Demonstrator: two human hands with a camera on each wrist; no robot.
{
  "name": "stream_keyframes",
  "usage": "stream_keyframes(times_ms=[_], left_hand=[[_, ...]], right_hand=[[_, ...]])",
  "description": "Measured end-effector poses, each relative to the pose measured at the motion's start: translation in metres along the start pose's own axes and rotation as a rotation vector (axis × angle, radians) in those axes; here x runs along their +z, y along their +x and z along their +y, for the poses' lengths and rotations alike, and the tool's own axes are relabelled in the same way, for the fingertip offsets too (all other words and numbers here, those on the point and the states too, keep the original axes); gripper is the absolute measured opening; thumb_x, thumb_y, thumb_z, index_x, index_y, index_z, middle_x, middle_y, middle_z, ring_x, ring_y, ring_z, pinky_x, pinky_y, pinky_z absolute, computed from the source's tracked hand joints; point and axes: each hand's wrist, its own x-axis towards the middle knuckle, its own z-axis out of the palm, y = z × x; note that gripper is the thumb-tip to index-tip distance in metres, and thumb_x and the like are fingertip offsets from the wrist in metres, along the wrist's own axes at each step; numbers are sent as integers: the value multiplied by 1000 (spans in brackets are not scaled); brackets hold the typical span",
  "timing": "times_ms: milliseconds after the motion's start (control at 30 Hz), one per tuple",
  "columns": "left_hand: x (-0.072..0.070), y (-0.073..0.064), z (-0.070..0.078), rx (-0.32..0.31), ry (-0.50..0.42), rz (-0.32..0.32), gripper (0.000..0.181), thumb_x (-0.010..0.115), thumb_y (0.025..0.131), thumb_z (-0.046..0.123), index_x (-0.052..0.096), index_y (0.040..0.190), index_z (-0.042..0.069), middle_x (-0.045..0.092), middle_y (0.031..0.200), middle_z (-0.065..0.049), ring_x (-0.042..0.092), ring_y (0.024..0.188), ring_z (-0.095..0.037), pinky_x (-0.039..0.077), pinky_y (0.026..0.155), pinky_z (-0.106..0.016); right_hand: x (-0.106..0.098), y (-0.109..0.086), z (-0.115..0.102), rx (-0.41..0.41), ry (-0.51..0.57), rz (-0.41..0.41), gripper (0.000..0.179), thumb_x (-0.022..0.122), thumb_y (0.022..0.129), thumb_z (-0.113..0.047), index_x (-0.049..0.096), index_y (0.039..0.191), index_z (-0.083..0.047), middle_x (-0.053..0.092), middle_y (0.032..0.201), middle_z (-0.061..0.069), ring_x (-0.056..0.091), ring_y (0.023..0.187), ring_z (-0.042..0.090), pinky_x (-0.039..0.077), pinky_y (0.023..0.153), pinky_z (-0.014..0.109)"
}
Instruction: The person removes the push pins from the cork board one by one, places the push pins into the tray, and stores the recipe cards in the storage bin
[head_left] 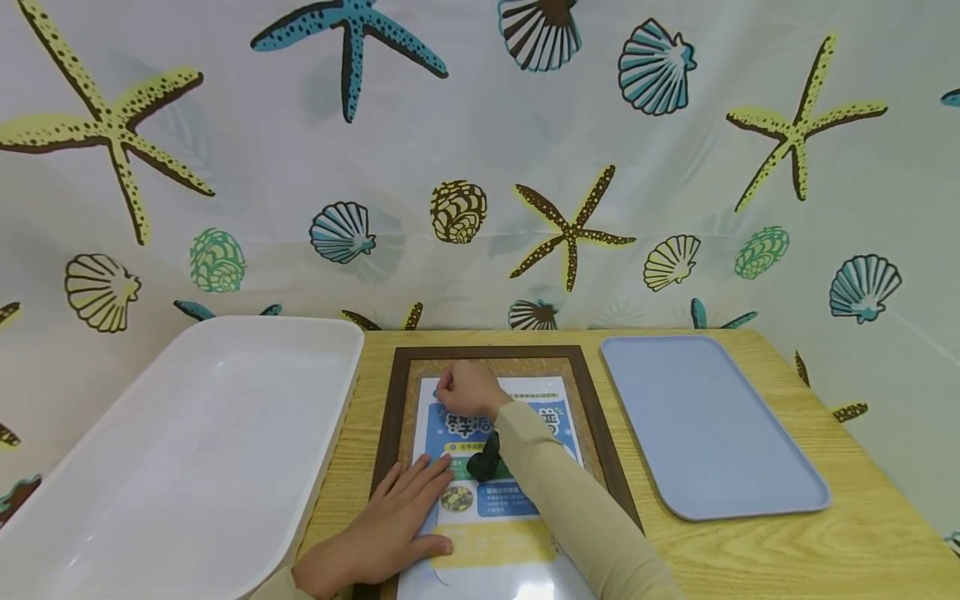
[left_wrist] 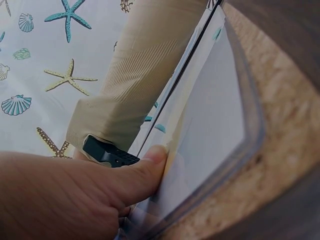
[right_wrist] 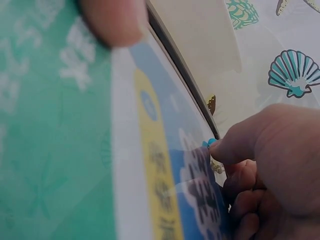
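A laminated poster with blue, green and yellow print lies on a cork board in a dark wooden frame. At the poster's upper left corner, my right hand pinches a small blue push pin between thumb and curled fingers. The pin's point is hidden. My left hand rests with spread fingers on the poster's left side. In the left wrist view its thumb lies on the poster by the clear laminate edge.
A deep white tub stands left of the board. On the right is a shallow blue tray. Both sit on a wood-grain table. A curtain printed with shells and starfish hangs behind. A dark camera is on the right wrist.
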Motion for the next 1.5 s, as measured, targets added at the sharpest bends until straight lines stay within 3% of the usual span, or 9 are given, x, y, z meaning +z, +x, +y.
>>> stream_keyframes(times_ms=[367, 600, 967, 1233, 1500], left_hand=[[0, 0, 0, 1, -7, -2, 80, 58, 91, 51, 34, 147, -1, 25, 158, -17, 15, 146, -43, 9, 111, -68], [0, -2, -1, 0, -7, 4, 80, 57, 91, 51, 34, 147, -2, 25, 158, -17, 16, 146, -43, 10, 111, -68], [0, -4, -2, 41, 5, 7, 79, 56, 92, 50, 33, 147, -3, 26, 157, -19, 18, 144, -45, 12, 109, -70], [0, -2, -1, 31, 10, -6, 78, 56, 93, 49, 33, 147, -3, 25, 157, -18, 16, 145, -44, 11, 110, -69], [-1, -4, 0, 35, 27, 10, 79, 56, 92, 49, 33, 147, -3, 26, 157, -19, 18, 144, -45, 12, 109, -70]], right_hand=[[0, 1, 1, -18, 2, -9, 17, 56, 93, -15, 70, 86, -8, 61, 69, -2, 49, 56, 7, 41, 59, 19], [2, 2, -2, -37, 13, -21, 22, 54, 94, -13, 63, 74, -11, 49, 58, -5, 43, 50, 8, 36, 55, 20], [4, 1, 1, -25, -1, -2, 16, 56, 93, -14, 69, 89, -7, 63, 75, 0, 50, 59, 8, 44, 63, 23], [2, 0, 3, -47, 12, 0, 18, 56, 92, -13, 67, 80, -7, 55, 63, -3, 45, 54, 7, 38, 57, 20], [3, 1, 2, -48, 15, -12, 17, 56, 93, -13, 69, 85, -7, 62, 72, -2, 49, 59, 6, 42, 62, 19]])
